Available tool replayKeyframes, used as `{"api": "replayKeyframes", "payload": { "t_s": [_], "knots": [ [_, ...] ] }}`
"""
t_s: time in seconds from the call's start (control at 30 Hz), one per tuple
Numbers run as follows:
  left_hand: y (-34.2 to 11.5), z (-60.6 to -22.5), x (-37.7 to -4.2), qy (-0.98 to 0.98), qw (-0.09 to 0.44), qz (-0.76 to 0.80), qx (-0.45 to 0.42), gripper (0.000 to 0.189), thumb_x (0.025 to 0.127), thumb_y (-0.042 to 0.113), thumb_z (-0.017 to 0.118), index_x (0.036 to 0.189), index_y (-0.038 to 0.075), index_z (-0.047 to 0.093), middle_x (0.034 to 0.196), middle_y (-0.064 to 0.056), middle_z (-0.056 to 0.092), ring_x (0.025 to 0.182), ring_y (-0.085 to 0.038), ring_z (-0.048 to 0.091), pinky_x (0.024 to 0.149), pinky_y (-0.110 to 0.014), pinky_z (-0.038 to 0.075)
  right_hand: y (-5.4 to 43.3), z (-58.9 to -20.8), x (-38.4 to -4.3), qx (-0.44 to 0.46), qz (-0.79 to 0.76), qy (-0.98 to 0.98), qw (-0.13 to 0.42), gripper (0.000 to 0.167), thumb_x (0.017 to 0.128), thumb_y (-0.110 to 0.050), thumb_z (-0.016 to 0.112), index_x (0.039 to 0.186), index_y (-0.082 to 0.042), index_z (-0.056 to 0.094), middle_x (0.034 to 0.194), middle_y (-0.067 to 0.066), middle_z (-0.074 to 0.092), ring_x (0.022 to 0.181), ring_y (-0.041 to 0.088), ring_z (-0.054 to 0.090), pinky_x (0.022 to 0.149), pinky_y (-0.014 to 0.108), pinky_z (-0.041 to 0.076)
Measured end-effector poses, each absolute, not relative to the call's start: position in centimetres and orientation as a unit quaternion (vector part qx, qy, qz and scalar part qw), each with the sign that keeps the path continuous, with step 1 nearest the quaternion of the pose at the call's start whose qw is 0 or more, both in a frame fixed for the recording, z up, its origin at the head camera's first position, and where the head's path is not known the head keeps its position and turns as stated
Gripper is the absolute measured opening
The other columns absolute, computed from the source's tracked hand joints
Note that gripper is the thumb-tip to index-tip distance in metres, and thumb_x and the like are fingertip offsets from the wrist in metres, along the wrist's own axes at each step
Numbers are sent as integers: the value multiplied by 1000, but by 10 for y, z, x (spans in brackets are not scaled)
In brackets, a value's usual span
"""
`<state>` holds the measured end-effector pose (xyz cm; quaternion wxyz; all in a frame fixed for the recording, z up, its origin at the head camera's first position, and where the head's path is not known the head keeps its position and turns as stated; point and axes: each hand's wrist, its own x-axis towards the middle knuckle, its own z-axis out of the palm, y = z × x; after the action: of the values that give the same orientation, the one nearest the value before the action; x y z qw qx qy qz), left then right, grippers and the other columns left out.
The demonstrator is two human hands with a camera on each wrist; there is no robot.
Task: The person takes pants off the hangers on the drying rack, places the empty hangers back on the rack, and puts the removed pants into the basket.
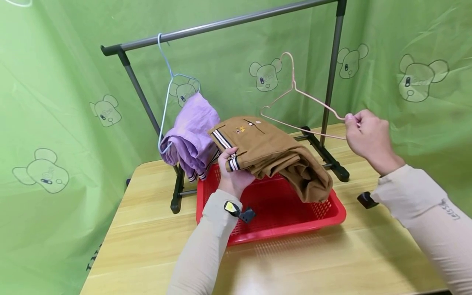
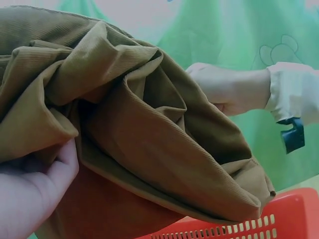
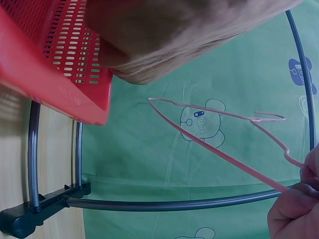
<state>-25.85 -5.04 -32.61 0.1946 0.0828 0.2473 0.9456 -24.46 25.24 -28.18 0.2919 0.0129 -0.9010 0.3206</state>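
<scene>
My left hand [image 1: 236, 174] grips a folded brown garment [image 1: 273, 143] by its striped edge, thumb on top. The garment, with a small embroidered figure and black-and-white striped trim, is held over a red basket [image 1: 280, 231]; in the left wrist view its folds [image 2: 149, 139] hang loosely beside the fingers. On the right, my right hand [image 1: 368, 137] grips one end of a pink hanger [image 1: 317, 100], its hook pointing up. The hanger [image 3: 219, 152] carries nothing and is apart from the garment in the right wrist view.
A metal clothes rack [image 1: 228, 25] stands behind the basket, its dark feet [image 1: 333, 164] on the wooden table [image 1: 147, 233]. From its bar hangs a blue hanger [image 1: 166, 98] with a purple garment [image 1: 195, 131] at the left. A green curtain [image 1: 55, 102] with bear outlines surrounds the table.
</scene>
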Motion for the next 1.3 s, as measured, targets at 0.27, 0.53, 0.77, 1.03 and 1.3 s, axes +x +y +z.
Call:
{"api": "replayKeyframes", "payload": {
  "t_s": [0.27, 0.53, 0.77, 1.03, 1.3],
  "knots": [
    [-48, -326, -252, 229, 205, 949, 72, 62, 51, 30, 66, 110, 13, 56, 103, 0, 61, 92, -15, 57, 83, -36, 41, 253, -281, -244, 14, 318, -902, 292, 40, 102, -29, 38, 94, 7, 55, 73, 19, 55, 65, 35, 48, 56, 41, 36],
    [-48, -326, -241, 244, 215, 941, 90, 66, 45, 32, 75, 106, 16, 58, 100, 3, 63, 90, -13, 57, 82, -33, 41, 254, -279, -243, 14, 321, -902, 287, 41, 102, -30, 37, 95, 6, 54, 74, 20, 55, 66, 35, 48, 57, 41, 36],
    [-46, -331, -238, 255, 243, 931, 93, 68, 45, 33, 77, 108, 16, 57, 99, 3, 63, 89, -12, 58, 81, -33, 41, 254, -280, -243, 12, 321, -903, 284, 40, 102, -30, 37, 94, 5, 54, 74, 20, 55, 67, 35, 47, 57, 41, 35],
    [-46, -335, -238, 274, 250, 926, 64, 78, 42, 32, 77, 114, 16, 52, 106, 2, 59, 97, -14, 54, 90, -38, 34, 254, -281, -243, 13, 317, -906, 281, 40, 102, -29, 37, 94, 6, 53, 74, 19, 54, 67, 35, 47, 58, 42, 35],
    [-53, -336, -238, 281, 264, 922, 44, 81, 38, 30, 78, 113, 16, 51, 104, 2, 57, 95, -14, 54, 90, -36, 35, 252, -281, -243, 14, 316, -906, 280, 41, 102, -30, 36, 95, 6, 54, 76, 21, 55, 68, 36, 48, 58, 42, 35]
  ]
}}
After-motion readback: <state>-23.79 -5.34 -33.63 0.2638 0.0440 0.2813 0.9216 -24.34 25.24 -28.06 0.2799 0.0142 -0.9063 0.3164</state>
